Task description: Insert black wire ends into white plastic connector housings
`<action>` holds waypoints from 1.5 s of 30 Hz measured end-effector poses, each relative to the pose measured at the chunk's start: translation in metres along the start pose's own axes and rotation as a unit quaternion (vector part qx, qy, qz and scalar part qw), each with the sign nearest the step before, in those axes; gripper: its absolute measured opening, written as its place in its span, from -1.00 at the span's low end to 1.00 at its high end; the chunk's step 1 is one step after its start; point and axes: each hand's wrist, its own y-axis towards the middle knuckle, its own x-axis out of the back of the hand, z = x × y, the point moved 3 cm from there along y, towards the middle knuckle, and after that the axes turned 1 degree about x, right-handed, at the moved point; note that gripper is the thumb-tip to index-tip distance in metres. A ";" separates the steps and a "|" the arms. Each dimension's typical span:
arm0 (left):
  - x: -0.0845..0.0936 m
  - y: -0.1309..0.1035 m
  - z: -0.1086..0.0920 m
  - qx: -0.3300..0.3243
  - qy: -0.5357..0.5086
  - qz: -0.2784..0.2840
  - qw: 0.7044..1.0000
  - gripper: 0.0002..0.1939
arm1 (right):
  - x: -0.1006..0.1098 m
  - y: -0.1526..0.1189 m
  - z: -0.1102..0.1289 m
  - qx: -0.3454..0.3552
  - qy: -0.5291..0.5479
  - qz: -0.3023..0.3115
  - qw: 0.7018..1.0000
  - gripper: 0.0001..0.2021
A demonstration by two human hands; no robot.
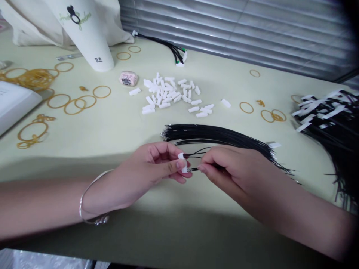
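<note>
Pretty dim shot tbh, kinda flat and greyish. The tabletop [157, 231] fades into a wide soft shadow along the near side, and there's a pale sheen on the blinds [224, 30]. Right-hand corners go black, like a lens vignette. Everything's a bit soft, the forearms [47, 203] smeary, and the tiny wire tips are too fuzzy to make out.

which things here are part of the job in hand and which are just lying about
Looks part of the job:
white connector, in left hand
thin wires, in right hand
loose white connectors
black wire bundle
wired connectors

Probably just lying about:
white tumbler
cloth bag
small pink object
rubber bands, unused right now
</note>
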 end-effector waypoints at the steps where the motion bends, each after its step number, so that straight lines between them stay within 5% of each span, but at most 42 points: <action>1: 0.000 0.000 0.000 0.000 0.000 -0.002 1.000 -0.91 | 0.000 -0.001 0.000 0.014 0.001 -0.008 1.000 -0.76; 17: 0.002 -0.001 0.001 -0.013 0.034 0.005 0.999 -0.89 | -0.002 0.000 -0.001 -0.006 0.008 0.002 1.000 -0.75; 29: 0.001 0.000 0.001 0.000 0.033 0.009 0.999 -0.90 | -0.006 -0.005 0.012 0.099 -0.036 -0.056 0.993 -0.77; 45: -0.001 -0.004 0.000 -0.001 0.107 0.007 0.994 -0.90 | -0.010 -0.003 0.012 0.104 -0.012 -0.045 0.994 -0.76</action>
